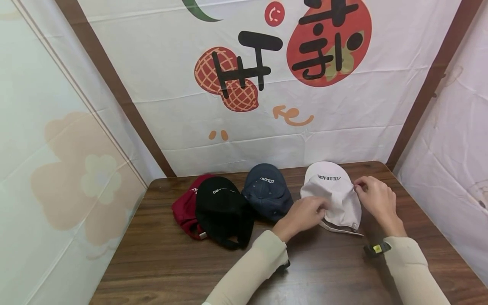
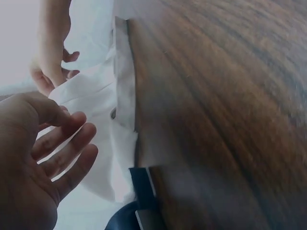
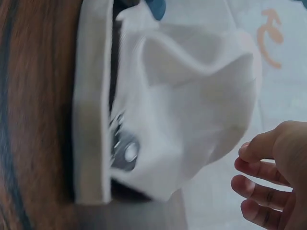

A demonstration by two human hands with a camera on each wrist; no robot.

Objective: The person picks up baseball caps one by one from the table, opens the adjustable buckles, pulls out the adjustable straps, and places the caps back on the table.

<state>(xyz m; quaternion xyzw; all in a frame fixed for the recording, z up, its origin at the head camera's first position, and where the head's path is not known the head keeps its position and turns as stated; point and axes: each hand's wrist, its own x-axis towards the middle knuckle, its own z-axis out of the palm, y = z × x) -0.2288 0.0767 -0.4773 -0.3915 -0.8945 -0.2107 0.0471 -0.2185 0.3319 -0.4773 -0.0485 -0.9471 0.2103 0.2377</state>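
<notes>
A white baseball cap point(image 1: 341, 203) with COLORADO lettering sits at the right of the table, its crown softly dented and its back strap toward me. My left hand point(image 1: 305, 213) is at the cap's left side, fingers loosely bent. In the left wrist view, thumb and fingers of the left hand point(image 2: 26, 158) overlap the white fabric without visibly gripping it. On the other side is my right hand point(image 1: 378, 199), close to the crown. A gap shows between the right fingers point(image 3: 254, 167) and the cap point(image 3: 206, 110) in the right wrist view.
Left of the white cap stands a navy cap point(image 1: 268, 190). A black cap point(image 1: 221, 207) overlaps a dark red cap point(image 1: 184, 212) farther left. All rest on the brown wooden table point(image 1: 160, 271), with a printed cloth wall point(image 1: 343, 127) behind its far edge.
</notes>
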